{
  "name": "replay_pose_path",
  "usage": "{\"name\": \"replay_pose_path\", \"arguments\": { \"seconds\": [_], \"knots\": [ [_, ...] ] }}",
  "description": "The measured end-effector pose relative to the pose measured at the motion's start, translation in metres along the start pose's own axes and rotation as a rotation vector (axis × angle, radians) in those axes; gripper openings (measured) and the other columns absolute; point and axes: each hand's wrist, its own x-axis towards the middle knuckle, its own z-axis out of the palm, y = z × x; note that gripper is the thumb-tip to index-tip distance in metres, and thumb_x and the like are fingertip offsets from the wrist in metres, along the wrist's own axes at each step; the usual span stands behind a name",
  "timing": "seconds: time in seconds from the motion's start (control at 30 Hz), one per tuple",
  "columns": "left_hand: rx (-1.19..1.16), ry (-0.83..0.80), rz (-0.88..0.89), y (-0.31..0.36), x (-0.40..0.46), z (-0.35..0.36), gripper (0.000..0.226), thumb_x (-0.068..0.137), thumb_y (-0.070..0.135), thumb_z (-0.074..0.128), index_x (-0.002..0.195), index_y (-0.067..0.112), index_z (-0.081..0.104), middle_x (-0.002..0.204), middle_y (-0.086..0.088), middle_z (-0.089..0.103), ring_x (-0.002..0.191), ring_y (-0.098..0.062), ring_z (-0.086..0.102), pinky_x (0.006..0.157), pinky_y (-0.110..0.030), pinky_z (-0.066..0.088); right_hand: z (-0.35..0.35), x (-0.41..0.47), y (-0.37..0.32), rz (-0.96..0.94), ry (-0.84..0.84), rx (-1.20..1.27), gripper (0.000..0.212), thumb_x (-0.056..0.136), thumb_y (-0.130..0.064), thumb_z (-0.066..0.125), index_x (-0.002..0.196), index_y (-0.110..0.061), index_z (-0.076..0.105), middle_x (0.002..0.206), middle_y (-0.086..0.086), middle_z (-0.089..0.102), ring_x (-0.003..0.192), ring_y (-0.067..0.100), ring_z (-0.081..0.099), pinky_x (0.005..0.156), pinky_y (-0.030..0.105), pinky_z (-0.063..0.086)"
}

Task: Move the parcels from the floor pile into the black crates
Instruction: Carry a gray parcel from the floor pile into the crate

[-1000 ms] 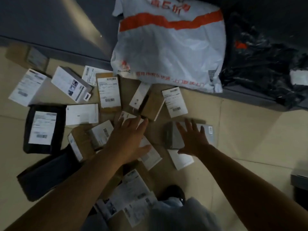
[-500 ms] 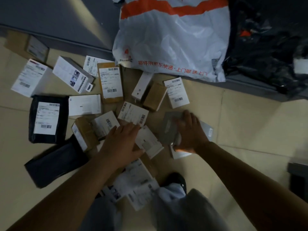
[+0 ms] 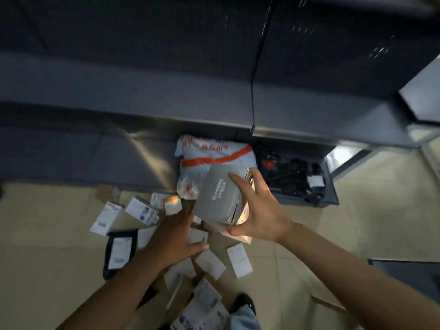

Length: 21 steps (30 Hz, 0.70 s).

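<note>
Up over the floor pile [image 3: 166, 236], the right hand [image 3: 259, 210] has a grey box [image 3: 221, 194] clamped, fingers on the top face and thumb under the near bottom edge. Looks like there's a thin white pkg pinched underneath w/ it too, can't say for sure. Left hand [image 3: 176, 236] is lower, fingers spread flat and apart, holding nothing, hovering just above the parcels or touching them, can't tell which.

Rest of the parcels are scattered on the floor, mostly white-label boxes plus a black mailer [image 3: 119, 251]. White bag w/ orange stripe [image 3: 214, 163] and some black bagged stuff [image 3: 290, 177] sit on the low shelf [image 3: 333, 198] behind. No obvious black crate in frame, maybe off to the right, so prob a carry and turn next.

Risk imo: one-handed grip on a box that wide, so if the flat pkg under it isn't really held it slides out mid-swing. Whole frame's motion-blurred, so a fast turn could also clip the shelf edge.
</note>
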Motion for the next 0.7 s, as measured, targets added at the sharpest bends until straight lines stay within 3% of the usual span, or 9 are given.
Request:
{"name": "replay_pose_path", "arguments": {
  "seconds": [0.13,0.2,0.27,0.33,0.5,0.6,0.7],
  "knots": [
    [-0.15,0.089,0.108,0.024,-0.051,-0.106,0.094,0.055,0.082,0.065,0.135,0.042,0.036,0.128,0.022,0.051,0.117,-0.004,0.053,0.09,-0.018,0.045,-0.083,-0.027,-0.083,-0.094,0.107,0.071,0.115,0.054,-0.059,0.08,0.147,-0.042,0.014,0.15,-0.006,0.006,0.137,0.02,0.027,0.109,0.035,0.037],
    [-0.247,0.083,0.153,0.036,-0.075,-0.153,0.095,0.056,0.066,0.078,0.135,0.042,0.032,0.12,0.037,0.048,0.115,0.001,0.054,0.088,-0.011,0.045,-0.113,-0.046,-0.119,-0.123,0.152,0.125,0.113,0.059,-0.055,0.083,0.147,-0.042,0.014,0.149,-0.013,0.009,0.134,0.014,0.031,0.108,0.03,0.037],
    [-0.228,0.056,0.177,0.049,-0.096,-0.192,0.101,0.057,0.052,0.086,0.14,0.031,0.031,0.121,0.033,0.048,0.116,-0.001,0.053,0.09,-0.017,0.048,-0.135,-0.064,-0.151,-0.192,0.193,0.211,0.112,0.06,-0.053,0.085,0.148,-0.039,0.017,0.149,-0.012,0.015,0.133,0.008,0.035,0.11,0.033,0.037],
    [-0.104,0.073,0.236,0.059,-0.112,-0.224,0.115,0.05,0.064,0.085,0.145,0.03,0.029,0.132,0.021,0.048,0.122,-0.007,0.05,0.096,-0.029,0.049,-0.151,-0.08,-0.175,-0.256,0.228,0.277,0.11,0.06,-0.051,0.085,0.148,-0.037,0.021,0.149,-0.011,0.019,0.135,0.007,0.035,0.111,0.037,0.038],
    [-0.004,0.119,0.344,0.098,-0.167,-0.265,0.132,0.045,0.08,0.072,0.15,0.041,0.001,0.153,0.02,0.024,0.137,-0.004,0.03,0.109,-0.036,0.038,-0.183,-0.11,-0.208,-0.389,0.267,0.433,0.102,0.063,-0.046,0.085,0.147,-0.029,0.029,0.15,-0.008,0.028,0.139,0.014,0.034,0.111,0.043,0.037],
    [-0.184,0.167,0.36,0.12,-0.191,-0.271,0.129,0.055,0.072,0.075,0.139,0.057,-0.022,0.158,0.021,0.003,0.143,-0.006,0.018,0.113,-0.041,0.032,-0.199,-0.124,-0.216,-0.41,0.261,0.632,0.103,0.061,-0.053,0.083,0.146,-0.025,0.032,0.144,-0.012,0.041,0.131,0.007,0.045,0.1,0.024,0.044],
    [-0.087,0.228,0.315,0.14,-0.205,-0.274,0.126,0.058,0.073,0.072,0.136,0.059,-0.026,0.156,0.021,0.005,0.141,-0.009,0.024,0.112,-0.041,0.033,-0.215,-0.132,-0.21,-0.409,0.193,0.653,0.1,0.062,-0.046,0.081,0.146,-0.03,0.031,0.139,-0.017,0.047,0.127,0.004,0.048,0.096,0.02,0.045]
  ]
}}
